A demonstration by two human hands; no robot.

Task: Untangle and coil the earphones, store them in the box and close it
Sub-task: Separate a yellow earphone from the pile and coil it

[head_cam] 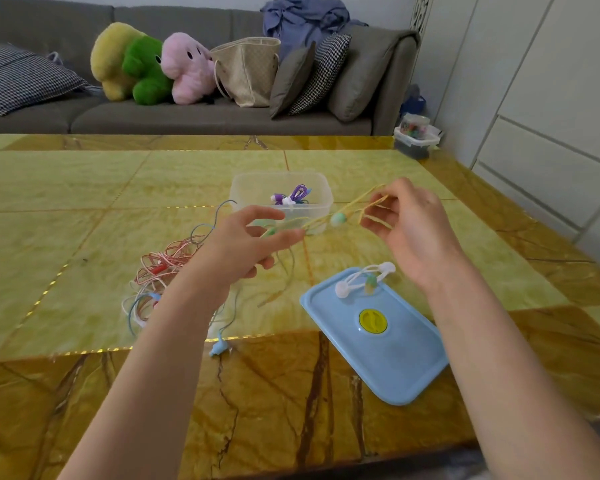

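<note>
Above the table: my two hands hold the yellow earphone cable (329, 220) in the air, in front of the clear box (321, 188).
Left hand (246, 244): thumb and fingers curled loosely round the lower run of the cable; its loose end hangs down below my palm toward the table.
Right hand (409, 226): fingertips pinch the far loops of the same cable, the other fingers half curled.
Earbuds: two pale green buds (338, 218) ride on the stretch between my hands.
Clear box: open on the marble table (84, 202), with a coiled purple earphone set (293, 196) already inside.
Blue lid (378, 341): flat by my right forearm, a white earphone set (361, 278) on its far edge.
Tangled pile (167, 271): red, pink and blue cables left of my left wrist, not yet sorted.
Step in hand: I judge I am coiling the yellow set.
Next move: wind the hanging end into the loops, keeping the pinch firm, then lower the coil into the box.
</note>
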